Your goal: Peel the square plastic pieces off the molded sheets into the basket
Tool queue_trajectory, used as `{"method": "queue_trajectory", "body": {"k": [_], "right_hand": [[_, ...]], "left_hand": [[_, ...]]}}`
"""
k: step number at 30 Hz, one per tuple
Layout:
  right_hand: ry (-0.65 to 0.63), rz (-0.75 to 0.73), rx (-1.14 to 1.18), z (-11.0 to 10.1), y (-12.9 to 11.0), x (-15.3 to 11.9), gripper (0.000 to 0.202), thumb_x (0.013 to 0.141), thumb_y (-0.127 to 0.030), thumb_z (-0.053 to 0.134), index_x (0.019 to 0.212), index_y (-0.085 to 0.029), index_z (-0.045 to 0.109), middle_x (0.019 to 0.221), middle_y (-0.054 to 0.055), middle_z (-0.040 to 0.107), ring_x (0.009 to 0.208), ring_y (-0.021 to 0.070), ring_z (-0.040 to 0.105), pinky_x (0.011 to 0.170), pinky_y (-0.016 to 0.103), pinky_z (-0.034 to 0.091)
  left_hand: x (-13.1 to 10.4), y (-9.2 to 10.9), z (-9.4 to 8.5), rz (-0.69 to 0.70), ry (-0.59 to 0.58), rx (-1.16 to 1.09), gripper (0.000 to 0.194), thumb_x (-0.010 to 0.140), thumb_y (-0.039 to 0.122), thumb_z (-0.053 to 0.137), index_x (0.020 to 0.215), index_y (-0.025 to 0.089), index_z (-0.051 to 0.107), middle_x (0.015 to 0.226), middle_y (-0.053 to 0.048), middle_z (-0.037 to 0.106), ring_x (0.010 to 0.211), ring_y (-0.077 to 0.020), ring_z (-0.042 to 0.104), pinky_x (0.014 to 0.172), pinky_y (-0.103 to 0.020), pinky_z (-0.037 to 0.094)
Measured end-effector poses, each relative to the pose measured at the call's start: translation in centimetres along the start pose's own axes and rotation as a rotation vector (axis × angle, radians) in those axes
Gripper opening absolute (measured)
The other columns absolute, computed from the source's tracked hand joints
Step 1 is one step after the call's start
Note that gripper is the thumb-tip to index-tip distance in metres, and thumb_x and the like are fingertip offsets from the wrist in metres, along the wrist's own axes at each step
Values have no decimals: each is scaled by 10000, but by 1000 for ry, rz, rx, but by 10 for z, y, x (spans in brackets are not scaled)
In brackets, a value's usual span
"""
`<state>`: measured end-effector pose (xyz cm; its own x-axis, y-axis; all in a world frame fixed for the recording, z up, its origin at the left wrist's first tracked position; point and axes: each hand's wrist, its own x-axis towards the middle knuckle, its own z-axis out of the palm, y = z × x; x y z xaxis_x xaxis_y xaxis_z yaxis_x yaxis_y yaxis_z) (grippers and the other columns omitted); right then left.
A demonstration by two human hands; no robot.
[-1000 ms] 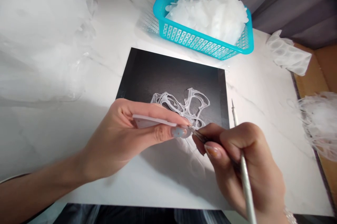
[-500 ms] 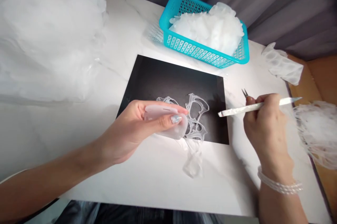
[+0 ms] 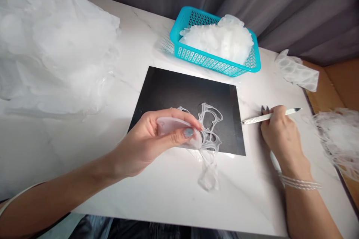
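Observation:
My left hand (image 3: 146, 140) is closed around a thin, bendy, frosted-white sheet piece (image 3: 171, 123), pinched between thumb and fingers. Behind and beside it, a lacy translucent web of cut-out scrap (image 3: 211, 116) lies on the black mat (image 3: 168, 82), with part trailing over the front edge onto the table. To the right of the mat, my right hand (image 3: 280, 128) grips a slim white pen-like tool (image 3: 256, 119) with a dark pointed end at the right. Its exact kind I cannot make out.
A turquoise basket (image 3: 207, 61) heaped with frosted-white pieces (image 3: 218, 42) stands behind the mat. On the left sits a large clear bag of white pieces (image 3: 61, 44). At right are a crumpled translucent sheet (image 3: 298, 71) and a cardboard box (image 3: 340, 80) with tangled scrap (image 3: 338, 138).
My right hand has lowered and shifted slightly right, bringing the white tool closer to the table. My left hand still holds the frosted piece, now turned a little. The view has tilted up slightly.

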<state>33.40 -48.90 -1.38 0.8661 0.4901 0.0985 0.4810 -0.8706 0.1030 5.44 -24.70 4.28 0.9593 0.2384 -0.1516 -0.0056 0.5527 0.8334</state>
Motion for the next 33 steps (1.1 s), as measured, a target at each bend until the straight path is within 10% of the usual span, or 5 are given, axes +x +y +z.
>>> {"method": "queue_trajectory", "body": {"k": [7, 13, 20, 33], "right_hand": [[-43, 35, -18, -14, -2, 0, 204, 952, -321, 440, 1080, -179, 511, 682, 69, 522, 515, 172, 333, 542, 340, 273], [301, 156, 159, -61, -40, -24, 171, 848, -347, 655, 859, -177, 640, 573, 60, 541, 565, 208, 519, 552, 352, 306], [-133, -470, 1066, -120, -143, -93, 129, 871, -295, 702, 993, -271, 739, 851, -20, 759, 636, 117, 644, 540, 227, 469], [-336, -158, 1516, -112, -158, -100, 35, 849, -229, 734, 859, -262, 738, 880, -12, 773, 698, 128, 705, 594, 213, 582]], "left_hand": [[-2, 1, 6, -91, 159, -10, 62, 813, 278, 762, 846, 231, 786, 824, 6, 736, 677, -103, 660, 609, -194, 581], [-3, 1, 9, -62, 177, 59, 84, 826, 292, 746, 824, 209, 760, 819, 4, 724, 682, -101, 663, 616, -176, 564], [-7, 0, 10, -71, 181, 171, 106, 830, 313, 741, 796, 218, 708, 712, 38, 669, 649, -70, 612, 570, -123, 483], [-11, -2, 12, -115, 138, -14, 117, 852, 318, 720, 789, 220, 710, 700, 22, 655, 693, -100, 620, 623, -179, 484]]}}
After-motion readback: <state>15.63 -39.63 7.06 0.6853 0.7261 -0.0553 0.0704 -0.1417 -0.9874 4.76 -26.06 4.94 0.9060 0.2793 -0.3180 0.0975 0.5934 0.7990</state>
